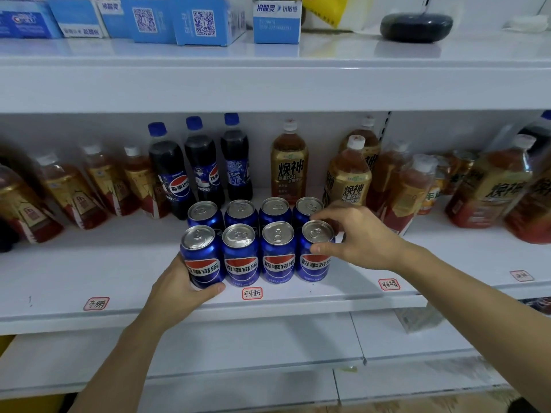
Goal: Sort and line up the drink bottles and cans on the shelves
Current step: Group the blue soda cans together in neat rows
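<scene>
Several blue Pepsi cans stand in two rows on the white middle shelf (119, 272). My left hand (182, 290) wraps the front-left can (202, 257) from its left side, thumb under its front. My right hand (357, 234) holds the front-right can (316, 251), thumb on its front and fingers behind its rim. Behind the cans stand three Pepsi bottles (202, 165) with blue caps. Gold-labelled energy drink bottles (288, 165) stand to their right. Red-labelled tea bottles (98, 180) line the left side, and more amber bottles (489, 186) crowd the right.
Small handwritten labels (252, 293) are stuck along the shelf's front edge. The top shelf holds blue toothpaste boxes (202, 22) and a dark oval object (416, 26). Lower white shelves (238, 353) show beneath my arms.
</scene>
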Tool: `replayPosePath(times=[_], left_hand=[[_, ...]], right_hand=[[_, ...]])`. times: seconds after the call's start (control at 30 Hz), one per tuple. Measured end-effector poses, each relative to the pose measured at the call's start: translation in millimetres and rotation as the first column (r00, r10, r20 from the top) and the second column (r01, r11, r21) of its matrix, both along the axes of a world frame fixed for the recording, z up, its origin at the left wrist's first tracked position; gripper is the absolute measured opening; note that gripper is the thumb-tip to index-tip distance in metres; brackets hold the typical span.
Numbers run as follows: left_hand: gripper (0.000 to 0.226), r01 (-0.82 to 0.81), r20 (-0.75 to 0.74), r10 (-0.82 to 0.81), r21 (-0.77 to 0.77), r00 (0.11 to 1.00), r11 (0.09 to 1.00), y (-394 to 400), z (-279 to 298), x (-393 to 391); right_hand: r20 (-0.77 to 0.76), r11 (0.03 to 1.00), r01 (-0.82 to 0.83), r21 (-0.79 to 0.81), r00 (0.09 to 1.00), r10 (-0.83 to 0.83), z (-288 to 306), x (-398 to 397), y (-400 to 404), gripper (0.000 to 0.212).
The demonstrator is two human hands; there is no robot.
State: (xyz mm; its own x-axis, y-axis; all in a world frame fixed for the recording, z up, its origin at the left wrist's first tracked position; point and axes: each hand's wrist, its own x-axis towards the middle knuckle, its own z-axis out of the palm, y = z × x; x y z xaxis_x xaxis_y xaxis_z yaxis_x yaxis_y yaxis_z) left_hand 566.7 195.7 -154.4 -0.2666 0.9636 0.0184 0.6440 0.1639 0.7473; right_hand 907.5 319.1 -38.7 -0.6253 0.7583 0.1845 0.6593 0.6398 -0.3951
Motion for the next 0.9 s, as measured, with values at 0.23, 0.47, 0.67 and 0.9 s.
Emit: replayPosePath(times=[0.23,0.47,0.67,0.9], left_hand=[[0.093,-0.056,0.071,0.051,0.073,0.996,0.996,-3.2,3.6,2.5],[0.081,-0.028,0.017,0.026,0.103,1.0,0.994,-5.8,3.3,4.2],[0.083,-0.027,0.014,0.025,0.101,1.0,0.995,-7.4,3.6,2.2],[0.083,-0.033,0.032,0.03,0.096,0.999,0.995,-6.7,5.3,4.4]], right_hand=[[-0.002,1.0,-0.019,0.006,1.0,0.019,1.7,-0.5,-1.3,0.06],[0.012,0.999,-0.038,0.019,0.999,0.038,3.3,-0.2,-1.1,0.062],[0.046,0.999,-0.041,0.013,0.998,0.04,4.0,-0.3,1.3,0.064],[0.061,0.999,-0.04,-0.013,0.997,0.04,6.6,-2.8,1.6,0.06]])
